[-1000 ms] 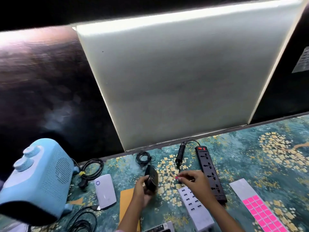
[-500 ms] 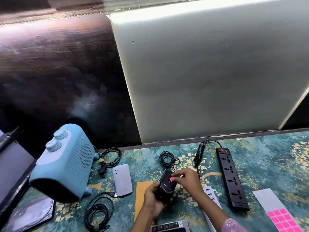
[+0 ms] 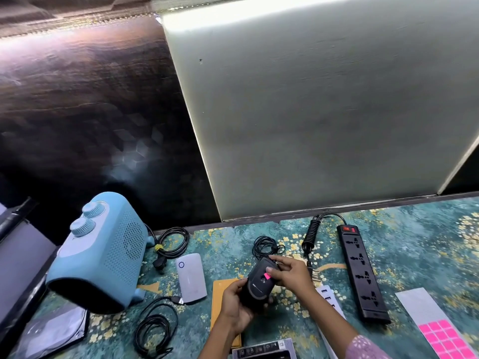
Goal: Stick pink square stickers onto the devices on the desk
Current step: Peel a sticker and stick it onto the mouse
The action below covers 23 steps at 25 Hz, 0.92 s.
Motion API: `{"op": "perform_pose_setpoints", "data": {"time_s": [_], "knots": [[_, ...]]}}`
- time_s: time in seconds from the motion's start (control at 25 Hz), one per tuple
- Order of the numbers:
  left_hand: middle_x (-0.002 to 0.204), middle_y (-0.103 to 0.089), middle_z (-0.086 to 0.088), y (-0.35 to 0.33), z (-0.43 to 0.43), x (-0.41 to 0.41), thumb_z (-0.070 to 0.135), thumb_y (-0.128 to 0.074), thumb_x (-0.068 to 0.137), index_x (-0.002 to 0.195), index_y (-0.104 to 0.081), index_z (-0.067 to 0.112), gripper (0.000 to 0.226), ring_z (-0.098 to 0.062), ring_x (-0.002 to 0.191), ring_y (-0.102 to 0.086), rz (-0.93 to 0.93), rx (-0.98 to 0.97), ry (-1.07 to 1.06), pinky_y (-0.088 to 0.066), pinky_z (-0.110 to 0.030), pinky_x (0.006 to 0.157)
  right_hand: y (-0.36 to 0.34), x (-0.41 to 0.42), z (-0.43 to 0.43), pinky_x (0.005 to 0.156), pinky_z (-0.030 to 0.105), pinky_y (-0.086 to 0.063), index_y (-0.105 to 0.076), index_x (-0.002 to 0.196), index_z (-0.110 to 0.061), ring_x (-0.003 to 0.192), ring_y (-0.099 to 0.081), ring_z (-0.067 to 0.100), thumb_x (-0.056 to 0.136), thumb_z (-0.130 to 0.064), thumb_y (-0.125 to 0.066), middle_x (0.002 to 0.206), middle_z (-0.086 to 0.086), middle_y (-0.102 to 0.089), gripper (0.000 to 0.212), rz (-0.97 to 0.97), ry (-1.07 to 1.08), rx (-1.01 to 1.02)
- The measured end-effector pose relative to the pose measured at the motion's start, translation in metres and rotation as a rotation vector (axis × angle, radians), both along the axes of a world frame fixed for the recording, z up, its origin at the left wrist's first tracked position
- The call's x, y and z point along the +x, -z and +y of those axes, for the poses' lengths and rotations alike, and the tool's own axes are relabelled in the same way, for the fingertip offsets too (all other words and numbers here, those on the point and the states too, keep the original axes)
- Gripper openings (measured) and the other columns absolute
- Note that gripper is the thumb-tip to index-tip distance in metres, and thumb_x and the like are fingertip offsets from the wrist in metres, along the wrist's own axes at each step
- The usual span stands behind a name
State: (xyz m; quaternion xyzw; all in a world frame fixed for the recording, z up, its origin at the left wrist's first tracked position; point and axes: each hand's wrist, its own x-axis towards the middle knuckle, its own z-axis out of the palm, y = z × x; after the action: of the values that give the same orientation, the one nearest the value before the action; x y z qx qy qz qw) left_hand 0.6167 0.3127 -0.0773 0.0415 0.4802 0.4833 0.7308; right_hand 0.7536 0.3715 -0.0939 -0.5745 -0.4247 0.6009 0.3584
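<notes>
Near centre, just above the desk (image 3: 414, 242): black mouse (image 3: 255, 287) cradled in left hand (image 3: 234, 305), fingers curled round its near end. Right hand (image 3: 293, 275) pinching pink sticker (image 3: 267, 275) against its top. Probably light, rigid, slick; best gripped by the sides. Sticker flimsy, tacky.

A pale matte panel (image 3: 324, 112) fills twelve to two o'clock, its lit left edge meeting a dark, glossy wood-grain wall (image 3: 90, 112) at ten o'clock. Below both spreads a teal cloth (image 3: 414, 250) dotted with gold blossoms. A flat tan sheet (image 3: 220, 294) lies at six o'clock (envelope or card, hard to tell), partly covered. A dark-edged plastic sleeve (image 3: 59, 325) rests at eight o'clock.
</notes>
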Motion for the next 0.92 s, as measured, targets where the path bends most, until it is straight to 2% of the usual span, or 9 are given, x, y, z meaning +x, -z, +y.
{"op": "perform_pose_setpoints", "data": {"time_s": [0.08, 0.16, 0.24, 0.32, 0.4, 0.52, 0.76, 0.84, 0.92], "knots": [[0.067, -0.068, -0.023, 0.0, 0.0, -0.001, 0.017, -0.038, 0.085, 0.089, -0.062, -0.007, 0.034, -0.034, 0.045, -0.061, 0.031, -0.001, 0.014, -0.047, -0.027, 0.04, 0.0, 0.001, 0.002, 0.055, 0.026, -0.058, -0.063, 0.109, -0.003, 0.075, -0.064, 0.022, 0.077, 0.003, -0.066, 0.093, 0.014, -0.068, 0.033, -0.023, -0.008, -0.002], [0.06, -0.069, -0.018, -0.006, 0.001, 0.001, 0.014, -0.037, 0.089, 0.085, -0.062, -0.003, 0.03, -0.03, 0.043, -0.062, 0.079, 0.02, -0.007, -0.047, -0.025, 0.038, -0.003, 0.003, 0.003, 0.065, 0.03, -0.058, -0.06, 0.117, -0.007, 0.078, -0.062, 0.02, 0.084, -0.003, -0.06, 0.09, 0.01, -0.065, 0.033, -0.076, -0.074, 0.027], [0.062, -0.07, -0.009, -0.013, 0.006, 0.005, 0.008, -0.039, 0.091, 0.089, -0.062, 0.004, 0.023, -0.022, 0.051, -0.065, 0.258, 0.094, 0.0, -0.05, -0.024, 0.044, -0.008, 0.009, 0.003, 0.072, 0.033, -0.052, -0.052, 0.126, -0.016, 0.087, -0.058, 0.023, 0.088, -0.011, -0.055, 0.093, 0.007, -0.058, 0.038, -0.094, -0.118, 0.056], [0.094, -0.07, -0.008, -0.012, 0.012, 0.009, 0.008, -0.045, 0.093, 0.111, -0.06, 0.006, 0.023, -0.022, 0.084, -0.067, 0.663, 0.175, 0.075, -0.053, -0.031, 0.07, -0.015, 0.019, 0.001, 0.069, 0.029, -0.049, -0.047, 0.127, -0.02, 0.095, -0.058, 0.025, 0.091, -0.015, -0.051, 0.101, 0.006, -0.055, 0.037, -0.078, -0.083, 0.065], [0.128, -0.056, -0.009, -0.003, 0.013, 0.014, 0.024, -0.053, 0.091, 0.132, -0.048, 0.008, 0.044, -0.025, 0.117, -0.053, 1.15, 0.255, 0.266, -0.044, -0.034, 0.096, -0.019, 0.034, -0.003, 0.065, 0.03, -0.049, -0.051, 0.118, -0.019, 0.088, -0.058, 0.024, 0.09, -0.013, -0.051, 0.1, 0.005, -0.057, 0.029, -0.083, 0.014, 0.068], [0.136, -0.047, -0.003, 0.014, 0.004, 0.031, 0.046, -0.055, 0.085, 0.139, -0.04, 0.016, 0.063, -0.021, 0.122, -0.045, 1.607, 0.347, 0.502, -0.042, -0.03, 0.098, -0.022, 0.063, -0.011, 0.06, 0.026, -0.05, -0.056, 0.108, -0.018, 0.079, -0.06, 0.02, 0.089, -0.009, -0.052, 0.096, 0.007, -0.06, 0.021, -0.112, 0.084, 0.09], [0.142, -0.036, -0.003, 0.038, 0.007, 0.051, 0.054, -0.057, 0.081, 0.146, -0.023, 0.022, 0.08, -0.022, 0.126, -0.039, 1.852, 0.334, 0.631, -0.04, -0.028, 0.097, -0.025, 0.126, -0.041, 0.05, 0.01, -0.048, -0.056, 0.107, -0.013, 0.068, -0.062, 0.013, 0.088, -0.004, -0.054, 0.084, 0.008, -0.063, 0.022, -0.128, 0.22, 0.163], [0.142, -0.038, -0.005, 0.043, 0.011, 0.053, 0.055, -0.06, 0.078, 0.145, -0.025, 0.021, 0.083, -0.023, 0.125, -0.039, 1.871, 0.325, 0.616, -0.04, -0.03, 0.097, -0.026, 0.151, -0.053, 0.057, 0.018, -0.052, -0.057, 0.106, -0.015, 0.067, -0.064, 0.013, 0.087, -0.005, -0.055, 0.083, 0.008, -0.064, 0.022, -0.155, 0.273, 0.185], [0.143, -0.037, -0.009, 0.045, 0.014, 0.061, 0.052, -0.064, 0.076, 0.142, -0.033, 0.019, 0.08, -0.029, 0.13, -0.031, 1.844, 0.271, 0.541, -0.033, -0.04, 0.104, -0.023, 0.179, -0.065, 0.063, 0.028, -0.051, -0.059, 0.108, -0.011, 0.072, -0.063, 0.023, 0.086, -0.005, -0.057, 0.082, 0.008, -0.064, 0.023, -0.235, 0.34, 0.195]]}}
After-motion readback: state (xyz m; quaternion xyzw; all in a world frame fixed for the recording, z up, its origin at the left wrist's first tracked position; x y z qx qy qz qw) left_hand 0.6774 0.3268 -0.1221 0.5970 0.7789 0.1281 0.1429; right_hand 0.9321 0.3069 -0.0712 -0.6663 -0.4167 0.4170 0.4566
